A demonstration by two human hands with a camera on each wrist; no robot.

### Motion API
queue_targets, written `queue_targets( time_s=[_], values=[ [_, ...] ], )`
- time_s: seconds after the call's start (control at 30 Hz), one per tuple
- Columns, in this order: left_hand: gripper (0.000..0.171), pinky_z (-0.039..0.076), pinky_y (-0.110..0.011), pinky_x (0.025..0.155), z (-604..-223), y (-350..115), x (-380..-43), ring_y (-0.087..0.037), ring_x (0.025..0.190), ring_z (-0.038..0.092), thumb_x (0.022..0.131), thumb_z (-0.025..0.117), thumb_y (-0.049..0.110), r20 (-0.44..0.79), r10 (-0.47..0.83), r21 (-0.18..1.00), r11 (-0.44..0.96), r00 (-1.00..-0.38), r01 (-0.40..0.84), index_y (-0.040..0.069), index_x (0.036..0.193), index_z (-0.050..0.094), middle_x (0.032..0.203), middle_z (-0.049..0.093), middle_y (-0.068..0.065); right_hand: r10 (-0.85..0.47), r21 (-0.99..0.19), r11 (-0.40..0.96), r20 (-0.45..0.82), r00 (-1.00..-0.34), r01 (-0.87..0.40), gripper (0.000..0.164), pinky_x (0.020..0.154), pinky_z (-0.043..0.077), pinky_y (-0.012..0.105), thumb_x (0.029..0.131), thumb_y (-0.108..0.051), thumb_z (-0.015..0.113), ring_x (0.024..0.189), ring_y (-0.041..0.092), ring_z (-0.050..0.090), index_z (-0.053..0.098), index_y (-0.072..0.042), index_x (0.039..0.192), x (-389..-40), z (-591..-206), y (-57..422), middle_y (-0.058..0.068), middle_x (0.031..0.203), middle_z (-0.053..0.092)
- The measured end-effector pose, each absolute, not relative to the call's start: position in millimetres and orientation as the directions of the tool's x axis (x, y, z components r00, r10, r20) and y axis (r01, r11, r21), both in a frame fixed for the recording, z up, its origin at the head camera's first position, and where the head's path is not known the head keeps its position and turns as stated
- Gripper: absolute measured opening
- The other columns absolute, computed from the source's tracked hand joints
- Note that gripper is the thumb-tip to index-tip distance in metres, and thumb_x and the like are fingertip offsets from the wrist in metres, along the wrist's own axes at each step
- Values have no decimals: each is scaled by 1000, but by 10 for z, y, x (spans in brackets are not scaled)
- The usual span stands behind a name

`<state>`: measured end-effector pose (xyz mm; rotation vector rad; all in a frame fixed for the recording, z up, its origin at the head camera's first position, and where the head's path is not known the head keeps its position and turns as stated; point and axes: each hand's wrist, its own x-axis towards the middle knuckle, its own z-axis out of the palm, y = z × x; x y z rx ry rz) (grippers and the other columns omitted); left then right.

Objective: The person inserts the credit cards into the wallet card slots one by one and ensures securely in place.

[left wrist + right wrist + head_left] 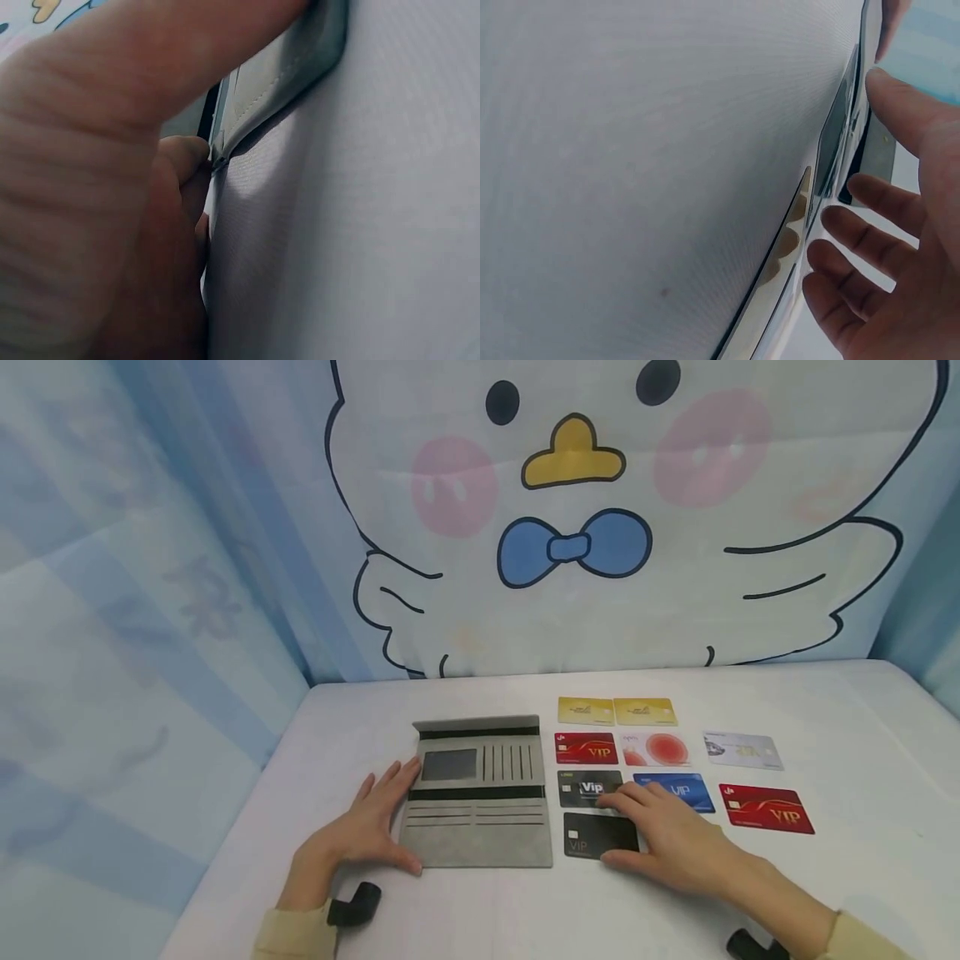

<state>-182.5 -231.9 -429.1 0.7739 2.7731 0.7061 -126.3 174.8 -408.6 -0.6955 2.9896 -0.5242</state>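
An unfolded grey wallet [487,853] with slots and a dark window lies flat on the white table. My left hand [352,837] rests at its left edge, fingers spread and thumb by the lower corner. In the left wrist view the thumb crosses in front of the wallet's stitched corner [259,101]. My right hand [678,845] is over the cards, fingers apart and loosely bent, holding nothing. Its thumb and fingertips are near a black VIP card [592,835] and a dark grey Vip card [579,788]. A card with gold scallops [786,244] lies under this hand, mostly hidden in the head view.
Other cards lie to the wallet's right: two gold cards [585,711], a red VIP card [585,748], a white card with a red circle [666,749], a blue card [693,792], a silver card [742,750] and another red card [765,808]. A patterned curtain [570,627] hangs behind.
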Motion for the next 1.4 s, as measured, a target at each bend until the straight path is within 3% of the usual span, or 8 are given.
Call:
queue_targets(
  time_s=[0.3, 0.87, 1.13, 1.4],
  values=[
    [134, -2, -54, 109, -4295, -2307, -1822, -29, 141, 4, 49, 77, 70, -37, 520, 479, 759, -853, 442, 9, 150, 14, 154, 17, -6, -442, -306, 851, 19, -897, -426, 63, 88, 47, 47, 71, -65, 66, 101, 19, 47, 61, -22, 118, -1293, -4093, 1729, -5, 112, 53],
    [130, -1, -52, 110, -4297, -2292, -1790, -26, 141, 6, 49, 78, 68, -29, 498, 479, 768, -866, 426, 12, 150, 18, 153, 20, -5, -411, -399, 842, -35, -911, -364, 55, 91, 44, 49, 67, -47, 79, 99, 22, 47, 61, -17, 109, -1327, -4057, 1658, -2, 106, 54],
    [130, -1, -51, 110, -4301, -2283, -1783, -25, 141, 6, 49, 78, 68, -13, 490, 482, 767, -872, 423, 12, 149, 18, 153, 20, -5, -378, -397, 860, -70, -923, -322, 53, 86, 44, 43, 65, -41, 82, 93, 21, 45, 60, -11, 103, -1345, -4041, 1606, -2, 95, 52],
    [129, 0, -51, 110, -4327, -2288, -1786, -25, 141, 8, 49, 77, 69, 6, 480, 478, 769, -877, 424, 11, 149, 19, 153, 21, -6, -398, -424, 834, -23, -917, -352, 54, 85, 43, 43, 65, -36, 84, 92, 21, 43, 56, -11, 103, -1335, -4044, 1606, -4, 92, 48]
  ],
)
